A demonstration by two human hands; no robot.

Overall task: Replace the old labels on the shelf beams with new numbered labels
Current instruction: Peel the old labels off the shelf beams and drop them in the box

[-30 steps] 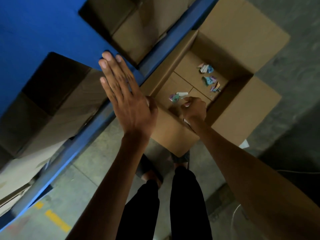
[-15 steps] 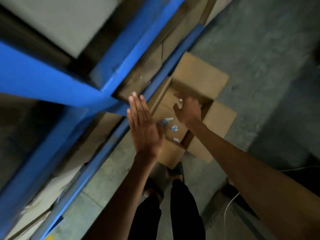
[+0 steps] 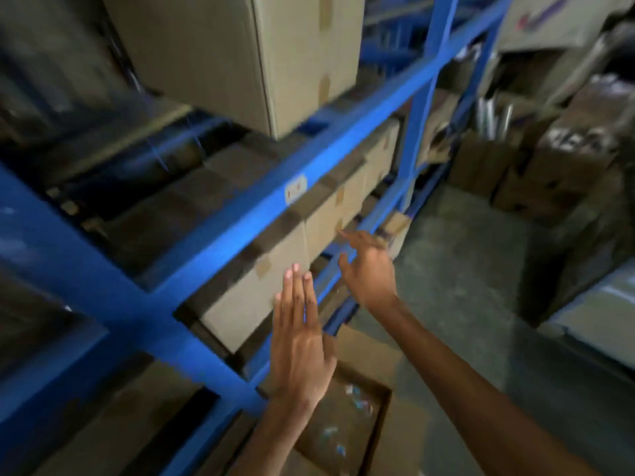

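Head cam | white label [image 3: 296, 189] on blue beam [image 3: 240, 221] | text unreadable, blurred

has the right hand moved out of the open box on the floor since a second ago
Yes. The right hand has come up out of the open box and now sits higher, in front of the blue shelf beams, below the label.

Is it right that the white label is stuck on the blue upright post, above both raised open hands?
Not quite. The head view shows the white label on the slanting blue shelf beam, not on the upright post. It does sit above the open left hand and right hand.
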